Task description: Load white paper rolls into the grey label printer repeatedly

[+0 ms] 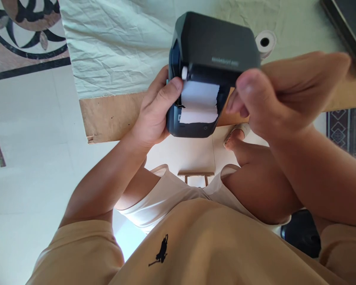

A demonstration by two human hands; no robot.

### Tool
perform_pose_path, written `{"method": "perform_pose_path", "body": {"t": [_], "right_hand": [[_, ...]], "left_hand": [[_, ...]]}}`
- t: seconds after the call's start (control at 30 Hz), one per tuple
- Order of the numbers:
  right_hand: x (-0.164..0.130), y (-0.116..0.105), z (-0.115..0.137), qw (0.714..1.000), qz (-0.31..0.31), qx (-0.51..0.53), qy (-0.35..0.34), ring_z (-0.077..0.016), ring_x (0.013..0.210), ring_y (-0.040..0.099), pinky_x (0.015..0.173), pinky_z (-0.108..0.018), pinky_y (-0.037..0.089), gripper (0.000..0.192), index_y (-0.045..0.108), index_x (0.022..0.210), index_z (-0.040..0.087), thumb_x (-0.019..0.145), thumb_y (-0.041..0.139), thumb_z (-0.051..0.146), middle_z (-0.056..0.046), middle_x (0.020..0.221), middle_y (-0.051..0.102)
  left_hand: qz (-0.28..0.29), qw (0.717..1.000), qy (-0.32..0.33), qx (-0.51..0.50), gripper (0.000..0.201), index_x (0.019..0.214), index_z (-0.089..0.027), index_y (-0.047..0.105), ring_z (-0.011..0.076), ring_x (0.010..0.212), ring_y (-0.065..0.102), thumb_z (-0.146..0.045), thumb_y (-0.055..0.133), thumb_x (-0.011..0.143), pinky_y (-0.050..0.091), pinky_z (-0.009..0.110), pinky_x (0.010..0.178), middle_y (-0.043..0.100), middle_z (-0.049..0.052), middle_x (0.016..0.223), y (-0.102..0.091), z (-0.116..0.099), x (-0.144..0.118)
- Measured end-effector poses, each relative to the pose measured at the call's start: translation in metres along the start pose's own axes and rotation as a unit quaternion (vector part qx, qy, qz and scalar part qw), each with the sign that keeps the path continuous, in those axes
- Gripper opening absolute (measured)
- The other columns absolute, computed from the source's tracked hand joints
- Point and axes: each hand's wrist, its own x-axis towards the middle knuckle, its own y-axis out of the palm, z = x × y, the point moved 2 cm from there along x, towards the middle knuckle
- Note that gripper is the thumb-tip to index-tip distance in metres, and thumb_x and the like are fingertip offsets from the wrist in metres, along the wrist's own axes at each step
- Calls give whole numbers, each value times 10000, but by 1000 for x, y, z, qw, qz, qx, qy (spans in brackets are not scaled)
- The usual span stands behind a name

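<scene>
Nearest the camera, a tan shirt [195,245] fills the bottom edge, and both forearms rise from it to a dark printer [209,71] held just past the table [112,114] edge. One hand [154,114] clamps the printer's side, thumb on the paper [199,102]. The other hand [273,99] curls at the opposite side, fingers bunched; whether it grips the casing I cannot tell. A slack grip could tip the printer off the edge, and thumb pressure could tear the paper. Farther off, a roll [265,41] lies on the cloth [115,43]. The lid's lettering is blurred.
</scene>
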Motion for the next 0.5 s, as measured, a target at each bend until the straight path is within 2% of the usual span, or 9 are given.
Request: {"method": "perform_pose_path", "body": {"t": [0.1,0.2,0.27,0.3,0.4,0.5], "right_hand": [[3,-1,2,995,-80,41,-36,0,586,492,590,-164,405,354,559,635,116,793,321,324,-19,565,503],[8,3,-4,991,-92,-22,-92,10,752,525,706,-140,423,279,588,778,151,783,356,307,4,729,561],[12,6,-7,984,-62,-119,-116,9,813,525,703,-135,397,251,592,821,203,767,381,327,45,850,574],[13,8,-7,978,-38,-176,-106,1,809,525,686,-144,380,251,587,857,239,760,383,349,65,879,571],[16,11,-4,947,30,-318,-27,-37,760,517,617,-173,295,278,533,955,355,737,378,434,89,828,569],[16,11,4,915,99,-391,27,-33,648,449,560,-169,172,320,497,970,388,710,374,526,71,798,555]], "left_hand": [[45,996,59,49,331,986,-229,527,108,648,508,-418,486,717,431,229,566,562,21,690,0,-3,0],[69,992,67,78,399,1078,-237,482,83,535,463,-439,440,736,384,222,474,544,16,651,3,-4,0],[76,991,80,76,378,1072,-230,493,71,529,446,-414,448,745,365,208,465,517,10,624,5,-4,0],[79,990,91,66,347,1045,-223,514,64,540,440,-393,462,747,359,199,472,501,6,624,6,-4,0],[94,987,123,37,256,964,-213,563,48,571,418,-327,499,743,335,185,484,462,-1,641,6,-4,1],[78,992,100,8,257,941,-238,572,61,602,434,-335,557,704,352,199,518,497,-6,670,2,-2,1]]}}
